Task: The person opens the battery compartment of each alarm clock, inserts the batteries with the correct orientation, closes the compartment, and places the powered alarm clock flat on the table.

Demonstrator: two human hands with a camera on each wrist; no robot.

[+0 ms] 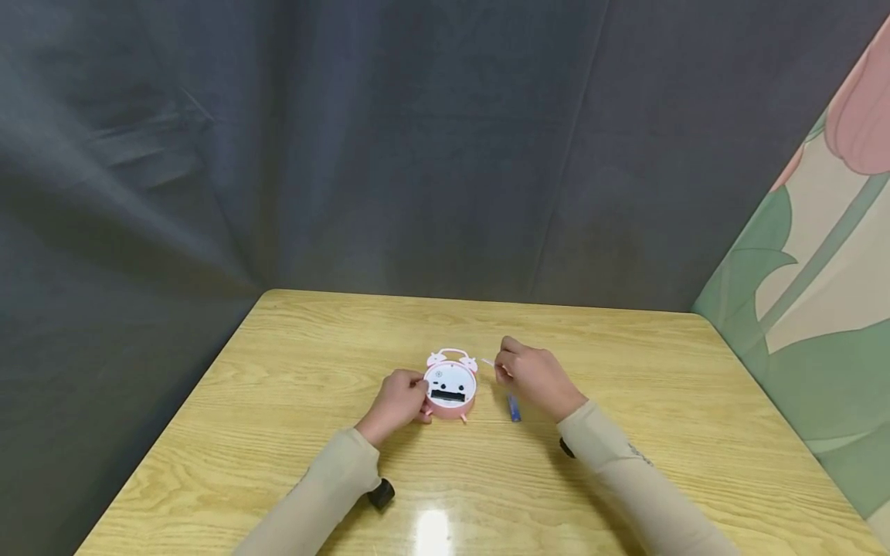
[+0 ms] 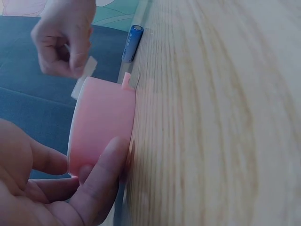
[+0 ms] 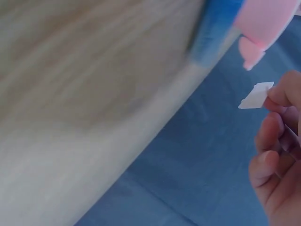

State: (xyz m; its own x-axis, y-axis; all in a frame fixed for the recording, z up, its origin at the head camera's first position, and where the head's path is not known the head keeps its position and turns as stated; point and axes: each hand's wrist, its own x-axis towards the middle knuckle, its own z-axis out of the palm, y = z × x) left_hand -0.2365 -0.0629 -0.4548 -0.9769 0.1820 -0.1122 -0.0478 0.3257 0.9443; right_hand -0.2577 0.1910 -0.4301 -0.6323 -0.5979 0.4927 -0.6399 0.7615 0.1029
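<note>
A pink alarm clock (image 1: 452,378) lies on the table with its white back facing up. Its battery slot (image 1: 448,396) is uncovered and looks black inside. My left hand (image 1: 399,401) holds the clock by its left side, fingers and thumb on the pink rim. Just right of the clock, above the table, my right hand (image 1: 537,380) pinches a small white battery cover (image 3: 257,96) between thumb and forefinger. Below that hand a blue battery (image 1: 514,408) lies on the wood, partly hidden by the hand in the head view.
The wooden table (image 1: 313,347) ends at a dark curtain (image 1: 431,154) at the back and left. On the right stands a floral panel (image 1: 820,309). Dark wrist devices show under both sleeves.
</note>
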